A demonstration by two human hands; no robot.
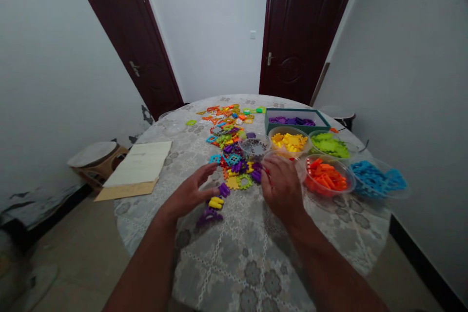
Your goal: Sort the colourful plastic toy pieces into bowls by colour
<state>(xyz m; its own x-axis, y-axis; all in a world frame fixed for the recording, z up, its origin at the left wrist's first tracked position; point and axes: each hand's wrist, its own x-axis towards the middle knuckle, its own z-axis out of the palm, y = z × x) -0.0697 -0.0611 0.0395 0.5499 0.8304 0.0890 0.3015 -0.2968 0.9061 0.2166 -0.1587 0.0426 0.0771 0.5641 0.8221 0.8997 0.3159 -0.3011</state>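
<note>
My left hand [192, 190] hovers over the near left of the table, thumb and fingers apart and nothing in them. Close to its thumb lie a small purple plastic piece [224, 190], a yellow piece [216, 203] and a larger purple piece [210, 216]. My right hand [282, 186] is closed, fingers bent down at the near edge of a clear plastic bowl [300, 168]; a bit of red shows by the fingertips, but what they hold is hidden. Just left of it are purple pieces [257, 173] and a green gear-shaped piece [244, 182].
Mixed colored pieces [223, 137] spread up the table's middle. At right stand bowls of yellow pieces [289, 142], green pieces [330, 145], orange pieces [326, 175] and blue pieces [376, 178]. Behind them is a green box [298, 129] with purple pieces. An open notebook [137, 163] overhangs the left edge.
</note>
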